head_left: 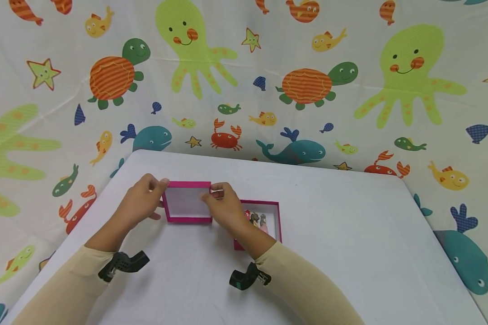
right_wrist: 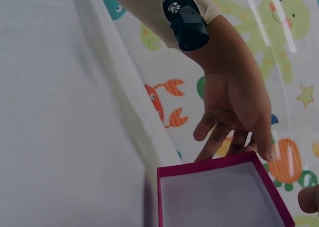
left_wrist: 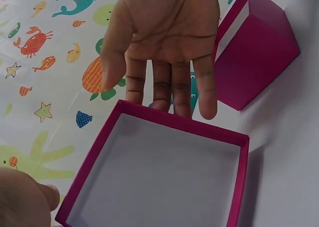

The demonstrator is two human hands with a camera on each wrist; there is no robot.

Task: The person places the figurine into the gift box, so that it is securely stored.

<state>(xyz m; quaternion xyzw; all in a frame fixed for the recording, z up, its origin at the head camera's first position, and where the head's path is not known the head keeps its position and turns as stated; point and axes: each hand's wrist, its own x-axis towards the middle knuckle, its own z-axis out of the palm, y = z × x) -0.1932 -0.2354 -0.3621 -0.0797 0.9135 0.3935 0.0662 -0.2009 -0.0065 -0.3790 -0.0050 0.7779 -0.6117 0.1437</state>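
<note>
A pink box lid (head_left: 189, 220) with a white inside is held up between both hands, its hollow side toward me. My left hand (head_left: 142, 198) has its thumb at the lid's upper left corner and its other fingers along the left side. On the opposite side, my right hand (head_left: 225, 205) grips the right wall, thumb at the front and fingers behind. The left wrist view shows the left fingers (left_wrist: 204, 87) reaching past the lid's edge (left_wrist: 184, 122). Only the right thumb (right_wrist: 310, 199) shows at the edge of the right wrist view.
An open pink box (head_left: 279, 221) stands on the white table (head_left: 349, 253), partly hidden by the right forearm. Several small figures (head_left: 263, 223) are inside it. A cloth (head_left: 244, 90) printed with sea animals hangs behind the table.
</note>
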